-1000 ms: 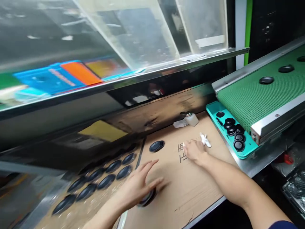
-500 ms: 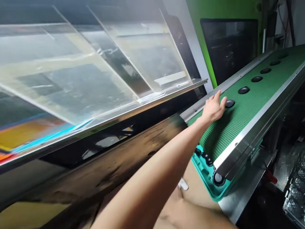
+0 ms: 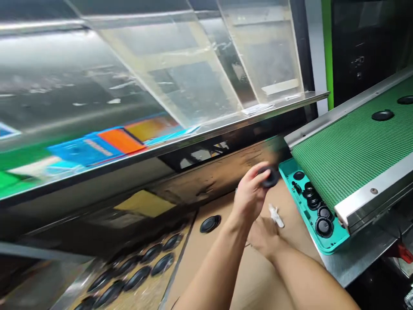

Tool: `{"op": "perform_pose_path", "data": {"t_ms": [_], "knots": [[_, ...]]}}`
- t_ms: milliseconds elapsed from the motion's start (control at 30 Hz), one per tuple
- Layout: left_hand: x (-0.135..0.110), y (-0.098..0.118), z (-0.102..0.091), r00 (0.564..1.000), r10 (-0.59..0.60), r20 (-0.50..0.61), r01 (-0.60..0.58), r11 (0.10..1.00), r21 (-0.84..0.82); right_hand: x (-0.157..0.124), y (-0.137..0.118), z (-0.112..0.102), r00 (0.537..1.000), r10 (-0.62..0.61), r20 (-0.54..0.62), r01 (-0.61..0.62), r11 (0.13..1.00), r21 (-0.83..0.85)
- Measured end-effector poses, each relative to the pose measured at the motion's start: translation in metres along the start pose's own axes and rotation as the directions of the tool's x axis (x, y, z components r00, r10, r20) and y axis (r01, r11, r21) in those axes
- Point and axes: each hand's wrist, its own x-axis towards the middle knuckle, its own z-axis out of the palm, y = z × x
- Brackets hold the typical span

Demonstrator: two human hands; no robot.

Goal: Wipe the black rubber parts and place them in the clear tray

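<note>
My left hand point(image 3: 253, 193) is closed on a black round plastic piece point(image 3: 270, 176), pinched between thumb and fingers above the cardboard surface. The piece is blurred by motion. My right hand point(image 3: 263, 234) is low over the cardboard, partly behind my left wrist, so its fingers are hidden. Just beyond it is a small white object point(image 3: 276, 216) whose kind I cannot make out. Left of my left forearm, a small stack of black round pieces point(image 3: 210, 224) lies on the cardboard point(image 3: 240, 275).
Right, a green conveyor belt point(image 3: 351, 150) carries black discs point(image 3: 383, 115) and slopes toward a teal tray point(image 3: 334, 245) with several round pieces. At lower left, rows of black discs point(image 3: 137, 277) lie in a box. A ledge point(image 3: 232, 120) with coloured packets point(image 3: 106, 146) runs behind.
My left hand has come back from the conveyor belt and now holds a black round piece over the cardboard. The view has swung left, bringing the stack and box of discs into sight.
</note>
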Motion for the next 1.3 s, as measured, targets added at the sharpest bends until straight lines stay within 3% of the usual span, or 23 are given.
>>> {"op": "perform_pose_path", "data": {"t_ms": [67, 133, 200, 267, 333, 400, 467, 533, 700, 800, 900, 1033, 1200, 1300], "knots": [[-0.032, -0.019, -0.070, 0.956, -0.252, -0.151, 0.230, 0.962, -0.146, -0.001, 0.001, 0.000, 0.999, 0.000, -0.039, 0.000, 1.000, -0.006], [-0.059, -0.044, -0.122, 0.901, -0.357, -0.245, 0.293, 0.919, -0.263, -0.003, 0.004, -0.001, 0.996, 0.001, -0.085, -0.001, 1.000, -0.003], [-0.078, -0.068, -0.154, 0.868, -0.391, -0.307, 0.285, 0.897, -0.337, -0.003, 0.007, -0.003, 0.990, -0.004, -0.137, 0.009, 0.999, 0.038], [-0.088, -0.089, -0.169, 0.844, -0.389, -0.369, 0.251, 0.895, -0.369, -0.003, 0.008, -0.004, 0.966, 0.023, -0.256, 0.017, 0.988, 0.153], [-0.091, -0.102, -0.172, 0.843, -0.368, -0.391, 0.212, 0.898, -0.386, -0.002, 0.005, -0.006, 0.914, 0.102, -0.393, 0.037, 0.943, 0.332], [-0.091, -0.107, -0.171, 0.866, -0.358, -0.349, 0.193, 0.884, -0.426, -0.001, -0.001, -0.005, 0.882, 0.156, -0.445, 0.096, 0.864, 0.494], [-0.089, -0.108, -0.170, 0.891, -0.367, -0.267, 0.197, 0.842, -0.502, -0.003, -0.008, 0.000, 0.906, 0.121, -0.405, 0.151, 0.802, 0.579], [-0.088, -0.107, -0.169, 0.907, -0.377, -0.184, 0.206, 0.782, -0.588, -0.006, -0.012, 0.005, 0.936, 0.036, -0.349, 0.183, 0.798, 0.574], [-0.088, -0.107, -0.163, 0.921, -0.390, 0.008, 0.267, 0.614, -0.743, -0.010, -0.014, 0.004, 0.937, -0.064, -0.343, 0.155, 0.957, 0.245], [-0.087, -0.110, -0.155, 0.909, -0.412, 0.058, 0.299, 0.548, -0.781, -0.006, -0.020, -0.004, 0.918, -0.019, -0.396, 0.017, 1.000, -0.009], [-0.085, -0.115, -0.152, 0.882, -0.469, 0.046, 0.320, 0.524, -0.789, -0.008, -0.033, -0.005, 0.937, 0.070, -0.341, -0.146, 0.968, -0.205], [-0.084, -0.118, -0.155, 0.874, -0.484, 0.036, 0.302, 0.485, -0.820, -0.014, -0.048, 0.000, 0.983, 0.026, -0.181, -0.092, 0.926, -0.366], [-0.084, -0.116, -0.154, 0.869, -0.495, 0.009, 0.307, 0.525, -0.794, -0.009, -0.049, -0.004, 0.962, 0.119, -0.245, -0.211, 0.894, -0.396], [-0.083, -0.117, -0.152, 0.859, -0.512, 0.031, 0.327, 0.500, -0.802, -0.008, -0.046, -0.003, 0.979, 0.063, -0.191, -0.139, 0.899, -0.416]]}}
